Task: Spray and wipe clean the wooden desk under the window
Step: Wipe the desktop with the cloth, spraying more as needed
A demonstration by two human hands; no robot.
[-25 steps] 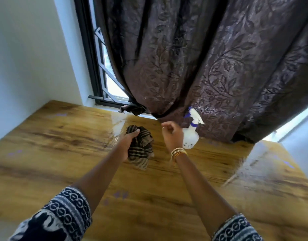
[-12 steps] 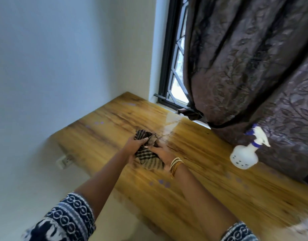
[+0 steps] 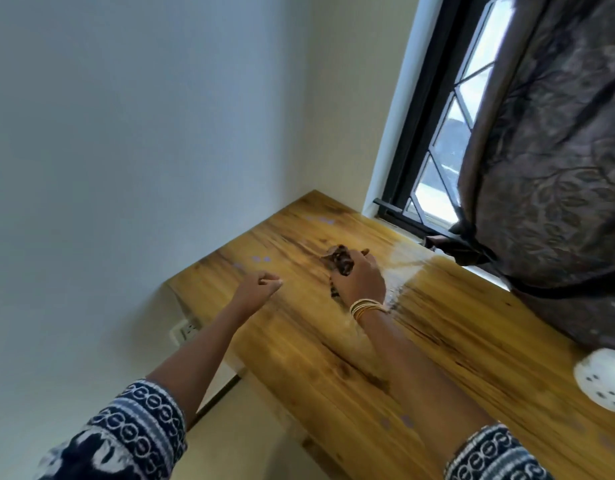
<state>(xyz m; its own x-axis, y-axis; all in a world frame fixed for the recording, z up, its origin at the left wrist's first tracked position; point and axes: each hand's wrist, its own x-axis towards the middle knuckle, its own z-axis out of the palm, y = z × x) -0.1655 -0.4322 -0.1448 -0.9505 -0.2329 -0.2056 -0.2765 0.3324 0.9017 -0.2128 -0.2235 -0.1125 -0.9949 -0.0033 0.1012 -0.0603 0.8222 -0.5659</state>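
2 hands are out over our desk [image 3: 455,344], which runs under the window [image 3: 448,143] and meets the wall [image 3: 143,133] at its left end. Our right hand [image 3: 359,280] lies on top of the cloth [image 3: 340,263], fingers curled round it and pressing it to the wood near the far edge; the dark checked fabric shows just past the knuckles and a little beneath the palm. Gold bangles [image 3: 366,306] circle that wrist. Our left hand [image 3: 259,287] hangs over the left end of the desk, apart from the cloth, fingers loosely curled and holding nothing. A pale wet sheen [image 3: 403,268] spreads across the wood just right of the cloth, toward the window. At the right edge of view we see the white base of the bottle [image 3: 602,381] standing on the desk, well apart from both hands, its top cut off. Above it hangs a dark leaf-patterned curtain [image 3: 548,168], bunched against the window frame. An outlet [image 3: 185,330] sits on the wall below the desk's left end. Patterned sleeves [image 3: 136,431] cover both our upper forearms.
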